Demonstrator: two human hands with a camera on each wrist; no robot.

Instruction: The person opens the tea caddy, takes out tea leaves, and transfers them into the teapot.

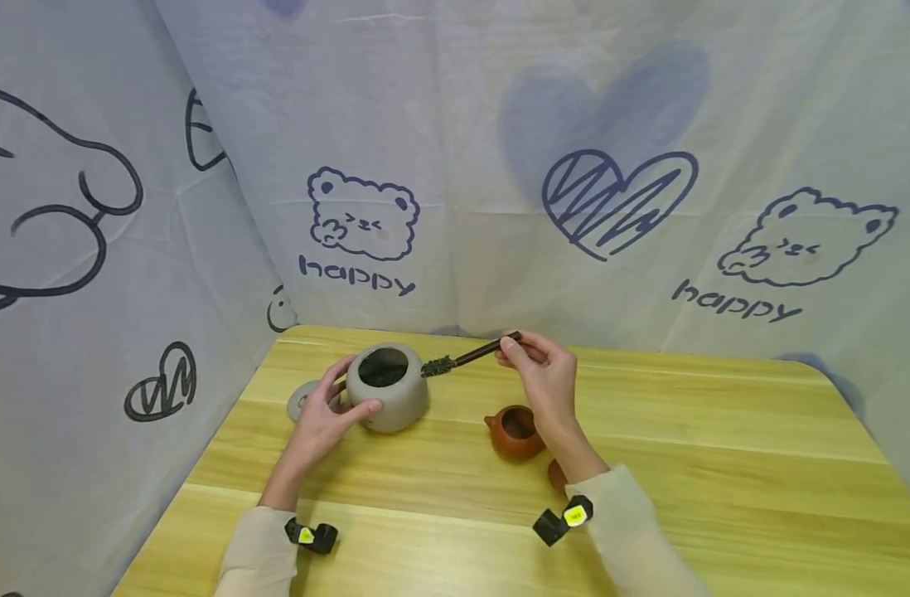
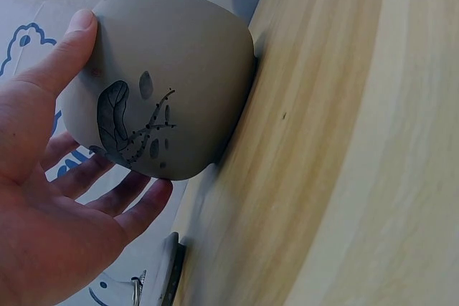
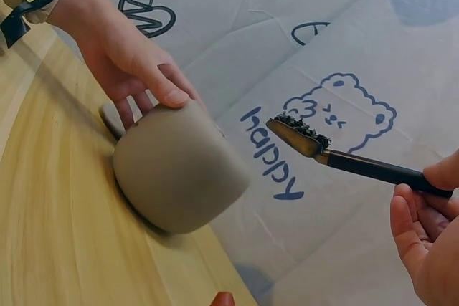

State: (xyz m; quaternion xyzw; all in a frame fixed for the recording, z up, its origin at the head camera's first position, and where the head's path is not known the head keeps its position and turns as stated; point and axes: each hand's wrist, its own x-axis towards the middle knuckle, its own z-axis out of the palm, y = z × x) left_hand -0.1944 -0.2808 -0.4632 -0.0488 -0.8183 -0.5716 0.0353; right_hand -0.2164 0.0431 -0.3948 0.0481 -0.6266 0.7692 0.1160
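A grey tea canister with a painted plant design stands on the table, its round mouth uncovered and dark inside. My left hand grips it from the left, thumb on the near side and fingers around the far side. Between thumb and fingers, my right hand pinches the dark handle of a tea scoop. Dark green tea leaves fill the scoop's bowl, which is just right of the canister's rim in the head view. Below the right hand sits a reddish-brown clay teapot without its lid.
A grey round lid lies left of the canister, partly hidden by the left hand. Beside the right wrist is a small brown lid, half covered by the arm. A printed cloth hangs behind the wooden table.
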